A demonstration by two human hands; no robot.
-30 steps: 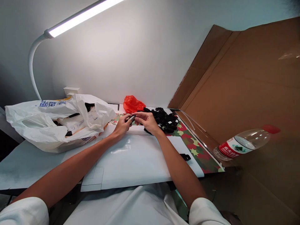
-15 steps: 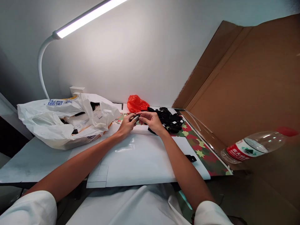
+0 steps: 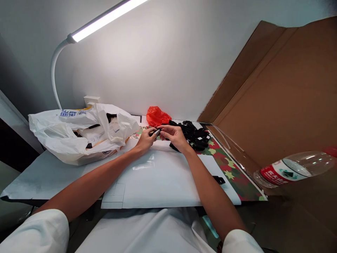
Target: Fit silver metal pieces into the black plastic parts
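Note:
My left hand (image 3: pixel 146 140) and my right hand (image 3: pixel 174 136) meet above the far part of the table. Between the fingertips of both is a small dark object (image 3: pixel 155 132), partly covered by the fingers; its exact shape cannot be made out. The left fingers are closed round it, and the right thumb and fingers pinch at its right side. Just behind and to the right of my right hand lies a pile of black pieces (image 3: pixel 196 136). A crumpled red plastic bag (image 3: pixel 157 116) sits behind the hands.
A white plastic bag (image 3: pixel 63 140) with packets stands at the left, below a lit lamp (image 3: pixel 109 20). White paper (image 3: pixel 163 182) covers the front, with a clear packet (image 3: pixel 143 163) and a black piece (image 3: pixel 219 180) on it. At right are a bottle (image 3: pixel 286 170) and cardboard (image 3: pixel 284 91).
The whole view has shifted slightly, so things appear a little farther right. Both hands remain together at the small dark object, with only slight finger movement.

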